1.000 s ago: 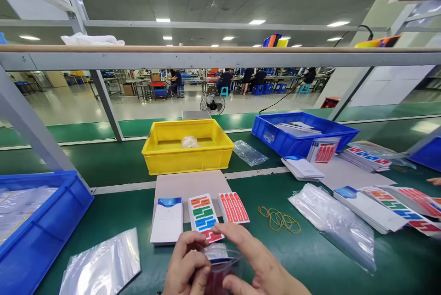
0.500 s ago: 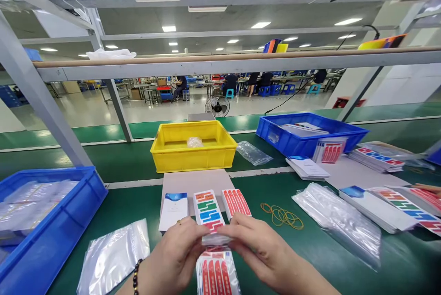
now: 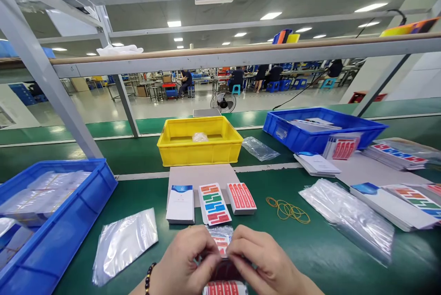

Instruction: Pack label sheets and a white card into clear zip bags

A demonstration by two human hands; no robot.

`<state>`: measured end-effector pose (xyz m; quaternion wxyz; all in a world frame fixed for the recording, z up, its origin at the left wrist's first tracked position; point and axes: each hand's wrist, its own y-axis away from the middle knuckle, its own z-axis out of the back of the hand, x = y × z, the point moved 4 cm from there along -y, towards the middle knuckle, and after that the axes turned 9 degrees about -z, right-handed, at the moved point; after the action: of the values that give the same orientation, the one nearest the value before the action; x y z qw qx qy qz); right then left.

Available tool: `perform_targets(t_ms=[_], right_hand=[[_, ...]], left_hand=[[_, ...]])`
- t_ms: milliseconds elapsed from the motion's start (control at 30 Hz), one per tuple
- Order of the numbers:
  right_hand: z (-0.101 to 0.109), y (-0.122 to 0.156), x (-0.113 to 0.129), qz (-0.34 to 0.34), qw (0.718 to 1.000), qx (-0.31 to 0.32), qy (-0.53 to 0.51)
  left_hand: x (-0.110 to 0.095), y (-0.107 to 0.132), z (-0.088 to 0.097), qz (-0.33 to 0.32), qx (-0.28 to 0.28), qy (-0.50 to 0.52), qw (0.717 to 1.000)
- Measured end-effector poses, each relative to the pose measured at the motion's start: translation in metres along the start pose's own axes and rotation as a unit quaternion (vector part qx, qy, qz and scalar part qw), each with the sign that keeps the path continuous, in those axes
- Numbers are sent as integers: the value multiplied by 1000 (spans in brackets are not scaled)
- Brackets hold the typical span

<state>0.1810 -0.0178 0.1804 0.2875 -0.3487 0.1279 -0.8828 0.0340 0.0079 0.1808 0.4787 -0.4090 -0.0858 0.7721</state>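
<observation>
Clear bag of red label sheets, pinched from both sides between the fingers of left hand and right hand, both clenched on it, held over the bench well in front of the yellow bin; two-sided grip probably to keep the limp film taut and flat. Between hands and yellow bin, side by side within easy reach: white booklets, multicoloured labels, red labels. Front-left of yellow bin, empty bags and blue bin; front-right, rubber bands.
</observation>
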Motion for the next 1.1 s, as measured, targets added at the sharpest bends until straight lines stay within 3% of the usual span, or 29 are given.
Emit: perform_targets(t_ms=[233,300,400,500,600,733,800,967,1100], right_hand=[[-25,6,-15,-40,998,10,-43],[-35,4,-32,-67,996,25,-52],[-55,4,-68,-119,992,33,-14],[-82,17,-97,-105,990,-17,90],[-116,43,-108,-69,981,-55,174],[-163,70,-110,-36,972,29,231],[-176,75,-112,-43,969,63,237],[-180,75,-119,-60,970,88,220],[-168,71,-117,-66,982,85,159]], left_hand=[[12,6,-25,36,21,-7,999],[25,12,-24,68,19,-12,997],[55,33,-11,155,-32,-41,986],[91,69,8,298,-79,-80,948],[117,106,24,403,-62,-130,904],[141,147,40,539,38,-236,808],[150,160,45,576,80,-245,775],[165,175,50,584,117,-226,771],[156,172,53,574,101,-232,779]])
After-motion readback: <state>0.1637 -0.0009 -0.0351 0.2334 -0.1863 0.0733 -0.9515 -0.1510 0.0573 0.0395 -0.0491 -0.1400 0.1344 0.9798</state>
